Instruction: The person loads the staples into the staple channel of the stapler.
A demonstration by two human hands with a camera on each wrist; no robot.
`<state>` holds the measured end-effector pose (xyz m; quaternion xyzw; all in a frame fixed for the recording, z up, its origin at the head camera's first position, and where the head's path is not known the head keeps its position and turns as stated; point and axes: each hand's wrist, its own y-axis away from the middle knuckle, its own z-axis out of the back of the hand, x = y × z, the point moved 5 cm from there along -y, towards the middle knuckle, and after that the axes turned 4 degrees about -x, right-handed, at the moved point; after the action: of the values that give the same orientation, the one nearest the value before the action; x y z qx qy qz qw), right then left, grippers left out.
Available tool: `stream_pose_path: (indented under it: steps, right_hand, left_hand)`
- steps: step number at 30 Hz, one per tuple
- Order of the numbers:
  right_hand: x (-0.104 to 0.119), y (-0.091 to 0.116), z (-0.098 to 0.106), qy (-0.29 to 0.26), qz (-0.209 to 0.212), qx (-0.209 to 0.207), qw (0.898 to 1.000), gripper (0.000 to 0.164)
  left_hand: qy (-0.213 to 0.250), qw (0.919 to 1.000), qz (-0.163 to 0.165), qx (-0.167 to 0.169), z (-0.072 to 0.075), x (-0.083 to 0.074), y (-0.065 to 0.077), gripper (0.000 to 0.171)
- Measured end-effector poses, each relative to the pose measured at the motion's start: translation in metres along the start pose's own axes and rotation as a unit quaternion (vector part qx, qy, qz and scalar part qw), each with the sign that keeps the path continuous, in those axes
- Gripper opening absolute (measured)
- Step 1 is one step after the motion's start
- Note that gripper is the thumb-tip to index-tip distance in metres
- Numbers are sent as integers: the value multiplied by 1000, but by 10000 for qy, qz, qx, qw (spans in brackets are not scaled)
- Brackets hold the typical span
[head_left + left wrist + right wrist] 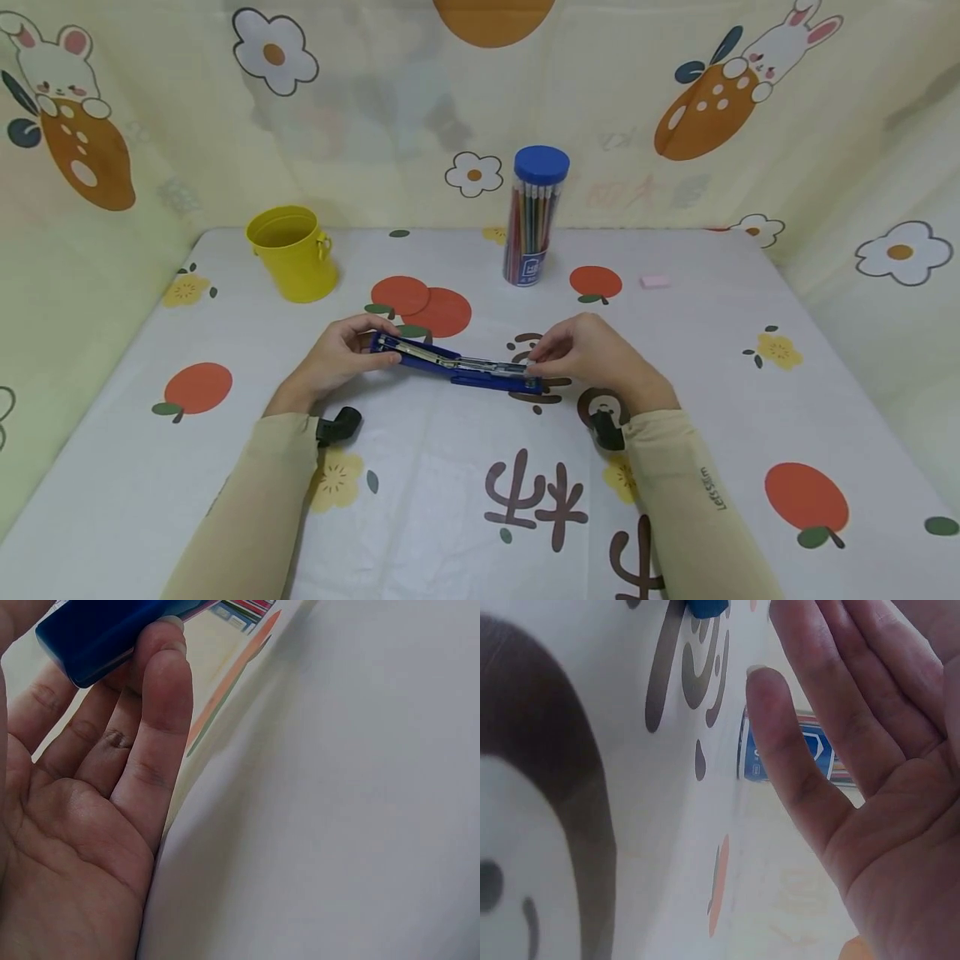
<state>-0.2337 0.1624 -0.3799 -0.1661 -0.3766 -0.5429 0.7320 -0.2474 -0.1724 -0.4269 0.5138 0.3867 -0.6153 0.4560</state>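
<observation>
A dark blue stapler (453,364) lies swung wide open, its metal staple channel facing up. My left hand (341,354) grips its left end between thumb and fingers, tilting that end up off the cloth. In the left wrist view the stapler's rounded blue end (101,637) sits against the fingertips. At the stapler's other end, my right hand (588,354) has thumb and forefinger pinched together over the metal channel; I cannot tell whether a small piece is also between them. The right wrist view shows the remaining fingers (832,697) spread, with a blue corner of the stapler (707,607) above.
Behind the hands stands a clear tube of pencils with a blue lid (536,217). A yellow bucket (292,258) is at the back left, and a pink eraser (654,282) lies at the back right. A printed cloth (420,500) covers the table; a printed curtain (360,125) closes off the back.
</observation>
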Motion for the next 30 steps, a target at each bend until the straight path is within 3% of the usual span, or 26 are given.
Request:
stream_pose_path:
  steps: [12, 30]
  right_hand:
    - [4, -2, -7, 196, 341, 173, 9991, 13]
    - [8, -4, -9, 343, 432, 105, 9984, 14]
  left_hand:
    - [18, 10000, 42, -20, -1, 0, 0, 40]
    - [-25, 10000, 53, -31, -1, -2, 1, 40]
